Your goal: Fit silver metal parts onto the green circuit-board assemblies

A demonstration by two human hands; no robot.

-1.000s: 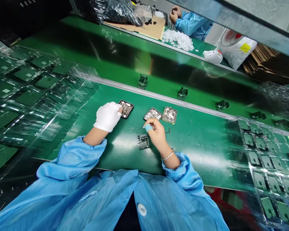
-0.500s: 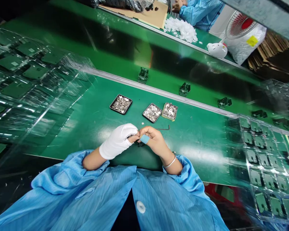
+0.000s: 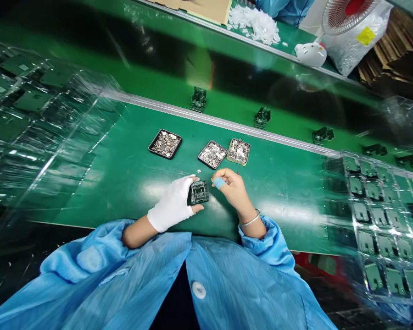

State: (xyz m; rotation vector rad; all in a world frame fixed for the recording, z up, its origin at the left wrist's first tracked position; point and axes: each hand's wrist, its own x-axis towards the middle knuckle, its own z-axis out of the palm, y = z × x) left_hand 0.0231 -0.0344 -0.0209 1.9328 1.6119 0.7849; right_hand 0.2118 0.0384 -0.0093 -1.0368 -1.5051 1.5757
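And there was the board [image 3: 200, 192], right at the centre, over the near part of the bench [image 3: 124, 192]; the left hand [image 3: 174, 204], in its white glove, had it from the left side, fingers curled along the far edge and thumb along the near edge, pinching it between them; whether it sat on the green surface or just above, I couldn't tell! Over came the view to the right hand [image 3: 232, 189], just beside the board and apart from it; its fingertips were pressed together, a blue wrap [image 3: 219, 183] round one digit (anything in that pinch was too small to make out); a bracelet [image 3: 250, 219] circled the wrist.

Beyond the hands, three trays of metal bits; the left tray [image 3: 170, 158] stood well apart from the pair, while the middle tray [image 3: 206, 164] and the right tray [image 3: 236, 162] sat side by side, corners close; one loose bit [image 3: 198, 171] lay on the bench, near the board's far edge. Past the rail [image 3: 213, 120], more boards [image 3: 262, 118] stood in a spaced row; clear packs [image 3: 382, 229] of green boards flanked both sides.
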